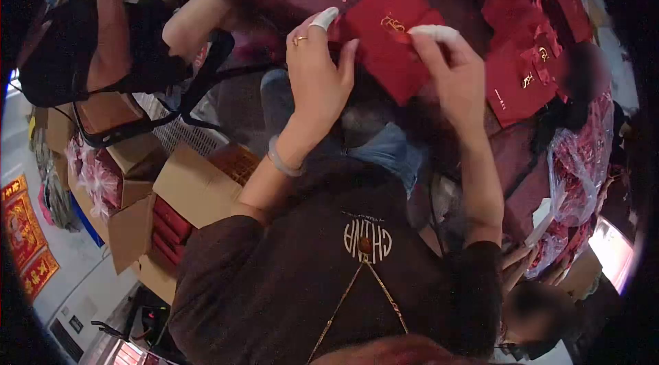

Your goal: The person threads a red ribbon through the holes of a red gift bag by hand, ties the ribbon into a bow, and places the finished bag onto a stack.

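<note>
A red bag or packet (384, 42) with a gold emblem lies on the dark red table cover, between my two hands. My left hand (317, 73) is at its left edge, thumb and index finger apart, with a white cover on one fingertip and a ring. On the right side, my right hand (449, 56), also with a white finger cover, pinches something small and red, perhaps a ribbon, beside the gold emblem. The packet's lower corner points toward my body.
More red packets with gold emblems (525, 80) lie at the right. An open cardboard box (195, 186) with red items stands at the lower left. Clear plastic bags (576, 166) are at the right. A person (110, 42) sits at the upper left; another person's hand (518, 265) is at the lower right.
</note>
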Demonstrator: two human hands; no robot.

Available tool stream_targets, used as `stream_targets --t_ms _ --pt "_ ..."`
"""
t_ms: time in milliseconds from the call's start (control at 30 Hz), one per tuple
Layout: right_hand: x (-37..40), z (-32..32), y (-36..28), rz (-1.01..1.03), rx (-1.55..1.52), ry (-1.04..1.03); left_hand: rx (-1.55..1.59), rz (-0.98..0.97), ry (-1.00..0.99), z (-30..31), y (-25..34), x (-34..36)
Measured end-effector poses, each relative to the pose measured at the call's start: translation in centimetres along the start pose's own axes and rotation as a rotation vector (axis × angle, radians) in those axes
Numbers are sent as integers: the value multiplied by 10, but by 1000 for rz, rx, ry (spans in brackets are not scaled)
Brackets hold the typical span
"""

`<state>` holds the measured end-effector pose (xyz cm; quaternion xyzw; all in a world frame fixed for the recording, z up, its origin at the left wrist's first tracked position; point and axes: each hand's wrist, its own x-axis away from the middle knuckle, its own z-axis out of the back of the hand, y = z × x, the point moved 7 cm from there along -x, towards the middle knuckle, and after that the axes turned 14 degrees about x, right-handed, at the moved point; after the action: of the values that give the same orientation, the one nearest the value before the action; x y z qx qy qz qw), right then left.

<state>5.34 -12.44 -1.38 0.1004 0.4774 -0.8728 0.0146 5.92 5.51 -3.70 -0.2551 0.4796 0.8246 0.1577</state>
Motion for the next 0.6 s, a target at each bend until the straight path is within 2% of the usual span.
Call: stream_targets --t_ms 67,100,167,267,300,333,400,433,500,533,600 --pt "-19 -35 20 -105 -70 -147 -33 62 20 5 -14 -2" --pt "-23 -47 30 -227 -98 -249 -38 58 25 8 -19 -2" --pt "-24 -50 36 -221 -112 -257 553 501 13 2 -58 4" --pt "-21 -54 41 -184 -186 -235 327 334 159 29 -60 -10" --pt "-20 -53 40 -143 -256 -192 92 104 345 43 -69 -12" --pt "-20 -53 39 -145 -255 -195 -192 7 452 55 -57 -16" --pt "-20 -52 38 -149 -211 -210 -71 -26 484 62 -37 -13" --pt "-19 -50 41 -155 -214 -210 201 136 396 51 -34 -8" --pt "-17 -53 48 -207 -290 -296 314 109 167 23 -13 -2" --pt "-18 -52 46 -208 -294 -300 146 84 54 13 -7 -1" --pt "-18 -51 45 -284 -260 -318 133 108 -18 0 -12 -1"
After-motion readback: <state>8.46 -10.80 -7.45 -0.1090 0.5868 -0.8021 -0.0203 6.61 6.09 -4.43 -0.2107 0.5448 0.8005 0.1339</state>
